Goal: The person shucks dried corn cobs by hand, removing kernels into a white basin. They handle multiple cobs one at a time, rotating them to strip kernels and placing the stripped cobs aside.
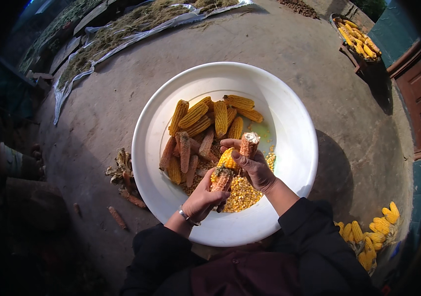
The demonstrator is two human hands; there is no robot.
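Over a large white plastic basin (299,111), my left hand (203,198) grips a partly shelled corn cob (221,181); its lower part is bare and yellow kernels remain on its upper part. My right hand (253,166) holds a bare broken corncob (249,143) upright, and its thumb touches the kernelled part of the other cob. Below both hands lies a heap of loose kernels (245,194). Unshelled yellow ears (221,118) are piled at the basin's far side, with stripped reddish cobs (184,151) nearer on the left. Some fingertips are hidden behind the cobs.
Dried husks (121,168) and a bare cob (117,218) lie on the concrete floor left of the basin. More ears (371,236) are heaped at lower right. A filled container (358,39) stands at upper right, near a brown door (419,100). Dried plant matter covers a white sheet (151,31).
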